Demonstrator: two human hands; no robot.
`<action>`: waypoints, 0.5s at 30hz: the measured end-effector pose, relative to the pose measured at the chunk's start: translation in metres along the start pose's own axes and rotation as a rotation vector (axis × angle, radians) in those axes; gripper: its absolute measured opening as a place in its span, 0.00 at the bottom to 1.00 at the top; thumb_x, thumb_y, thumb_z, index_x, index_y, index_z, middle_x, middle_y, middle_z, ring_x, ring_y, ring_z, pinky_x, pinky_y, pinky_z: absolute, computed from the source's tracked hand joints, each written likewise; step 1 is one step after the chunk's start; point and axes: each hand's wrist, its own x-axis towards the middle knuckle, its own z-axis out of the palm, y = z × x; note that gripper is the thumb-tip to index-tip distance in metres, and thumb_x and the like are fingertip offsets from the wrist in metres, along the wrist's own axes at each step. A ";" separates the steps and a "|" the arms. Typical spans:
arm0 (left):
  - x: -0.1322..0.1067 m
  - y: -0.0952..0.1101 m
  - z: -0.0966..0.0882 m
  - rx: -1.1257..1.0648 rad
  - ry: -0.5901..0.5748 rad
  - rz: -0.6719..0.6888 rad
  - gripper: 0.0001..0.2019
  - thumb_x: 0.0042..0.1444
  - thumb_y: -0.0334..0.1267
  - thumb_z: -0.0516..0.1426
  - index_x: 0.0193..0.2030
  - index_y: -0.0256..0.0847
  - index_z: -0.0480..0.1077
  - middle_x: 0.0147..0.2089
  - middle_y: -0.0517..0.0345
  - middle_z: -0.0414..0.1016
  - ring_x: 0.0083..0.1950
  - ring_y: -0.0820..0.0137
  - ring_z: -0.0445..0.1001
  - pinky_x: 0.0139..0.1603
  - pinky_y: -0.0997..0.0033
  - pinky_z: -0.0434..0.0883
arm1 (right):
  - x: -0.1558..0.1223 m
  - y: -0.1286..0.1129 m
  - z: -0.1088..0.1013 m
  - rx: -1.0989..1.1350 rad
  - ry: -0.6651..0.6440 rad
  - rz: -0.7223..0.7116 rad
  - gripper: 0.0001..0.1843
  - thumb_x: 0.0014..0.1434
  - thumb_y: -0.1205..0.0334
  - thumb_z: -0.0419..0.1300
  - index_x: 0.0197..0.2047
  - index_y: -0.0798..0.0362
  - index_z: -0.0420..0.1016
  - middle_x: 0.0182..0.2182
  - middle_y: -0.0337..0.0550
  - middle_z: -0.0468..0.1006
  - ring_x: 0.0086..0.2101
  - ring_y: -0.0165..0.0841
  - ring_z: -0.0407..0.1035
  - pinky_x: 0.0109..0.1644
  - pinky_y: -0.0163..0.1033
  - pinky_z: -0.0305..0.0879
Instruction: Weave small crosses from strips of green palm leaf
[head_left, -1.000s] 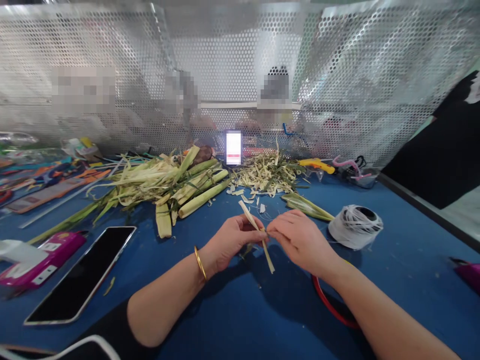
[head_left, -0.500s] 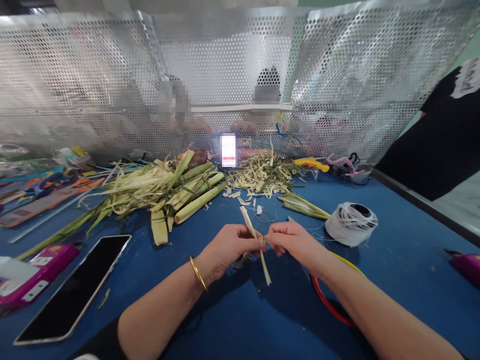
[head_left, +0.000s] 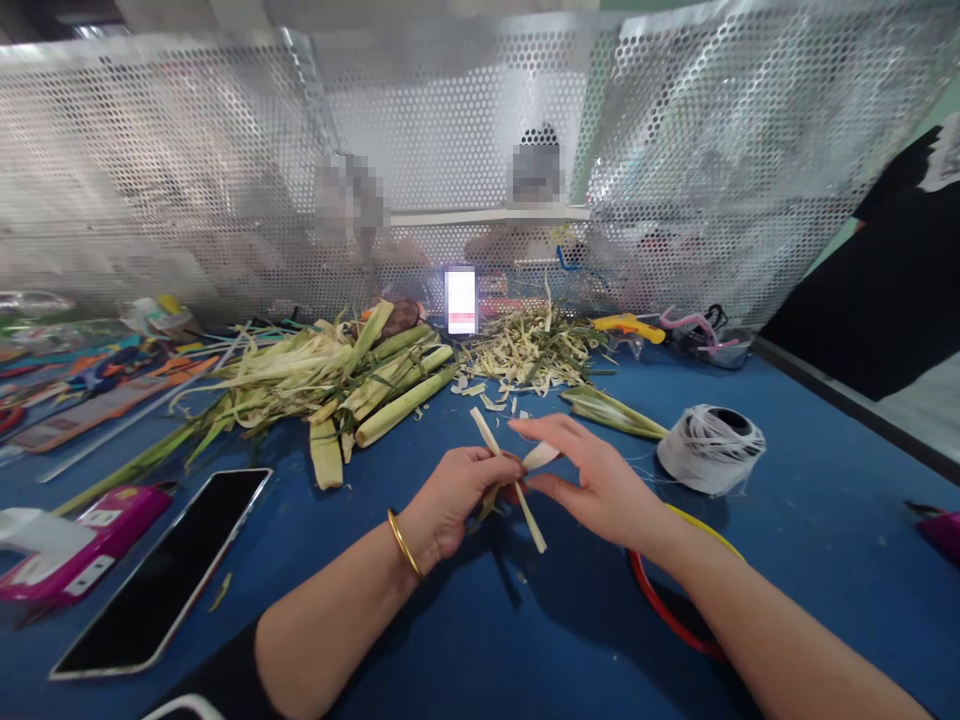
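Note:
In the head view my left hand (head_left: 469, 490) pinches several pale dried leaf strips near the middle of the blue table. One narrow leaf strip (head_left: 531, 518) slants through its fingertips, one end up and the other toward me. A wider strip (head_left: 541, 455) sticks out to the right, toward my right hand (head_left: 589, 475). That hand is spread, thumb and fingers apart around the wider strip; I see no grip on it. Under my left hand hang some ragged, darker leaf bits (head_left: 486, 505).
Behind my hands lie a pile of green stalks and leaves (head_left: 300, 370) and a heap of shredded scraps (head_left: 532, 350). A ball of white string (head_left: 709, 448) stands at right, near a red ring (head_left: 675, 615). A phone (head_left: 169, 570) and a magenta power strip (head_left: 90, 540) are at left.
My right hand has opened from a pinch at the left fingertips and lifted slightly. The wider strip now shows between the hands. The left hand keeps its hold.

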 end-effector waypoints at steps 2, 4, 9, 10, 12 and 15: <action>0.000 0.001 -0.001 -0.079 -0.030 -0.042 0.06 0.39 0.37 0.61 0.21 0.36 0.71 0.21 0.61 0.70 0.21 0.79 0.63 0.21 0.78 0.55 | -0.001 0.002 -0.002 -0.134 -0.003 -0.209 0.18 0.60 0.68 0.52 0.52 0.46 0.71 0.53 0.49 0.69 0.50 0.37 0.67 0.51 0.44 0.67; 0.001 0.000 -0.002 -0.135 -0.054 -0.085 0.06 0.37 0.36 0.62 0.22 0.35 0.71 0.21 0.61 0.70 0.22 0.79 0.65 0.21 0.79 0.55 | -0.002 0.003 -0.002 -0.208 -0.003 -0.300 0.16 0.62 0.69 0.49 0.48 0.48 0.74 0.49 0.49 0.72 0.47 0.35 0.69 0.49 0.42 0.68; 0.002 0.001 -0.005 -0.171 -0.130 -0.116 0.08 0.36 0.37 0.63 0.23 0.35 0.73 0.22 0.59 0.72 0.24 0.77 0.67 0.26 0.77 0.61 | -0.002 0.003 -0.005 -0.237 -0.004 -0.305 0.15 0.65 0.65 0.48 0.39 0.49 0.76 0.36 0.44 0.76 0.37 0.32 0.71 0.42 0.37 0.67; 0.002 0.002 -0.006 -0.146 -0.146 -0.091 0.09 0.37 0.38 0.64 0.24 0.35 0.73 0.23 0.58 0.72 0.24 0.76 0.68 0.27 0.76 0.62 | -0.002 0.002 -0.005 -0.231 0.004 -0.274 0.14 0.65 0.64 0.48 0.38 0.50 0.76 0.35 0.44 0.76 0.36 0.32 0.71 0.41 0.37 0.67; 0.000 0.004 -0.007 -0.059 -0.158 -0.001 0.10 0.38 0.39 0.65 0.26 0.36 0.74 0.24 0.58 0.74 0.25 0.76 0.68 0.29 0.76 0.63 | -0.002 0.000 -0.005 -0.203 0.027 -0.178 0.12 0.63 0.63 0.50 0.35 0.51 0.75 0.32 0.44 0.75 0.33 0.32 0.69 0.38 0.37 0.65; -0.001 0.006 -0.006 0.114 -0.120 0.155 0.10 0.40 0.39 0.65 0.29 0.37 0.75 0.26 0.58 0.75 0.27 0.75 0.69 0.31 0.75 0.64 | 0.000 -0.001 -0.003 -0.128 0.024 0.068 0.10 0.60 0.60 0.53 0.29 0.52 0.71 0.25 0.40 0.73 0.27 0.31 0.66 0.31 0.35 0.60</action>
